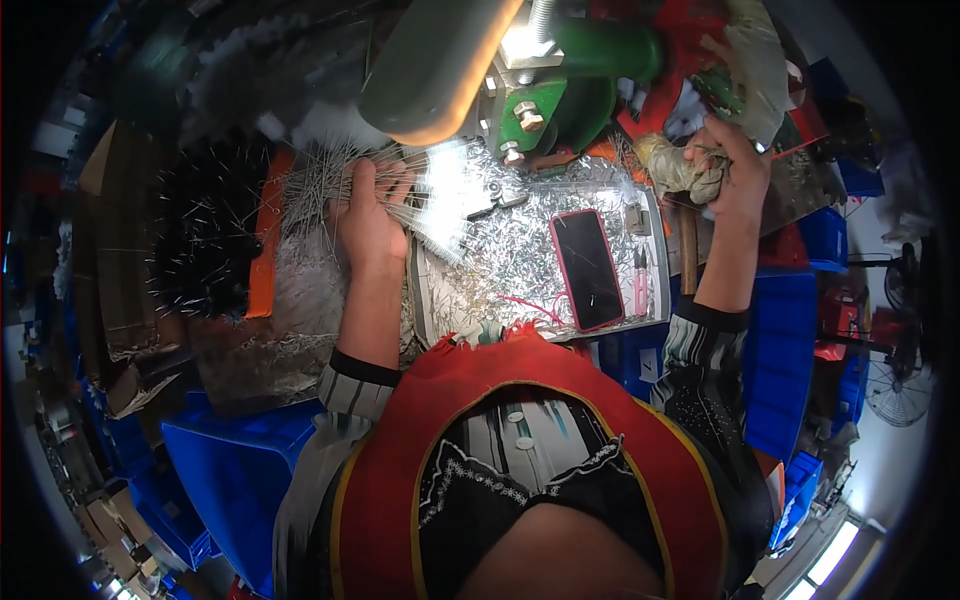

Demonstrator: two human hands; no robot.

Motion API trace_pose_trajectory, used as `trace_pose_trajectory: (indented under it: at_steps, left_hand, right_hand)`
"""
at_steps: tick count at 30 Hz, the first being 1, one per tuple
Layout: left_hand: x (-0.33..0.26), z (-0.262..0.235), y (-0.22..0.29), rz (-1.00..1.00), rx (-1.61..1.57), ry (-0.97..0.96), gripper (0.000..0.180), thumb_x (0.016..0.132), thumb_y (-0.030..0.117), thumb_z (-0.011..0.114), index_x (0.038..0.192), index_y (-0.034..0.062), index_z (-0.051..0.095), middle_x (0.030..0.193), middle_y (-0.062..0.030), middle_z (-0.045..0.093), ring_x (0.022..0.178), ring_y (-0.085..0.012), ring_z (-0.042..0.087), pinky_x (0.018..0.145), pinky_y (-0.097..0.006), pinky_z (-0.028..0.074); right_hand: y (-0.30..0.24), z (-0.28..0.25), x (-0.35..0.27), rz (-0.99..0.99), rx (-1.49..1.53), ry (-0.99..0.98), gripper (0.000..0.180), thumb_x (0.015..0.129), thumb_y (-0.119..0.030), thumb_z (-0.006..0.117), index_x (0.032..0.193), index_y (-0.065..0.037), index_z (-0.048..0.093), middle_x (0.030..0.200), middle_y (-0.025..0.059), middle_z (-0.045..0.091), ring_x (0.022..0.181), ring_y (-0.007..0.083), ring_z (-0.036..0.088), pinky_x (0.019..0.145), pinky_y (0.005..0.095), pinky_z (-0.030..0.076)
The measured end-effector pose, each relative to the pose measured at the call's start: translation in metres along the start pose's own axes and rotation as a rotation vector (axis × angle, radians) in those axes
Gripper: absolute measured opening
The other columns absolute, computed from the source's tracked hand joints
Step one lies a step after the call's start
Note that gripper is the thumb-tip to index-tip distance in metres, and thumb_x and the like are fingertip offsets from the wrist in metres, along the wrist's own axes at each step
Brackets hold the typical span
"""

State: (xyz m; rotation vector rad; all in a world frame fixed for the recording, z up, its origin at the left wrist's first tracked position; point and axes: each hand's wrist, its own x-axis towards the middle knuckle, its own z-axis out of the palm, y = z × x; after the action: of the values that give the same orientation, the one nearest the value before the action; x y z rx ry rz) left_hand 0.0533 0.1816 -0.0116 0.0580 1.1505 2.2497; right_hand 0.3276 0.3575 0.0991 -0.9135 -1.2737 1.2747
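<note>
A phone [586,268] lies on the tray [655,262] at the centre, with a machine [545,95] behind it at twelve o'clock. The bundle of metal pins [330,180] sits at ten o'clock from the phone, a bristly heap [205,235] further left at nine. Storage bins [790,360] stand at three o'clock, another bin [235,465] at seven.

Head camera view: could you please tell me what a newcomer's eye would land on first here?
Probably the fanned bundle of thin silvery metal wires that the left hand grips at centre left, bright under the light. Next, the dark smartphone with a red case lying on the wire-strewn metal tray at centre. The right hand grasps a rag-wrapped handle upper right.
</note>
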Motion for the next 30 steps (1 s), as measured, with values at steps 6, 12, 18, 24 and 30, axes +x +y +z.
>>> trace_pose_trajectory:
  at_steps: [6, 12, 18, 24, 30]
  left_hand:
    - [-0.002, 0.01, 0.002, 0.009, 0.033, -0.027, 0.022, 0.084, 0.01, 0.055, 0.101, 0.0001, 0.045, 0.087, -0.0129, 0.055, 0.08, -0.0245, 0.057, 0.075, -0.043, 0.051]
    - [0.0, 0.005, 0.0, -0.002, -0.03, 0.038, 0.022, 0.085, 0.01, 0.054, 0.102, -0.0002, 0.044, 0.089, -0.0135, 0.055, 0.082, -0.0259, 0.057, 0.075, -0.045, 0.051]
    - [-0.001, 0.007, 0.0, 0.002, -0.009, 0.044, 0.022, 0.086, 0.011, 0.055, 0.101, 0.0002, 0.044, 0.089, -0.0133, 0.055, 0.082, -0.0263, 0.058, 0.075, -0.044, 0.051]
    - [0.001, 0.003, -0.002, 0.019, -0.014, 0.041, 0.02, 0.085, 0.011, 0.055, 0.101, 0.0029, 0.045, 0.088, -0.0109, 0.056, 0.079, -0.0243, 0.058, 0.072, -0.043, 0.05]
    - [-0.003, 0.008, 0.004, -0.029, 0.093, -0.035, 0.024, 0.08, 0.008, 0.062, 0.101, 0.0034, 0.05, 0.09, -0.0092, 0.055, 0.08, -0.0217, 0.058, 0.073, -0.038, 0.05]
  right_hand:
    - [0.059, -0.009, -0.002, -0.373, 0.061, -0.071, 0.015, 0.073, 0.001, 0.055, 0.059, 0.003, 0.049, 0.055, 0.0109, 0.048, 0.052, 0.0208, 0.049, 0.055, 0.0312, 0.043]
    - [0.012, -0.006, 0.0, -0.025, 0.009, -0.067, 0.021, 0.076, -0.005, 0.055, 0.056, 0.001, 0.05, 0.052, 0.0091, 0.046, 0.051, 0.0194, 0.049, 0.059, 0.0328, 0.044]
    - [-0.004, -0.011, 0.005, 0.095, -0.038, -0.056, 0.02, 0.076, -0.007, 0.055, 0.058, 0.001, 0.052, 0.052, 0.0097, 0.048, 0.052, 0.0197, 0.049, 0.06, 0.0322, 0.043]
    - [0.009, -0.003, -0.002, -0.072, 0.046, -0.022, 0.014, 0.075, -0.004, 0.057, 0.064, 0.005, 0.053, 0.055, 0.0104, 0.05, 0.055, 0.0202, 0.052, 0.057, 0.0321, 0.044]
    - [0.058, -0.017, 0.002, -0.247, 0.074, -0.021, 0.012, 0.067, -0.004, 0.064, 0.074, 0.003, 0.057, 0.066, 0.0113, 0.059, 0.056, 0.0188, 0.058, 0.05, 0.0278, 0.046]
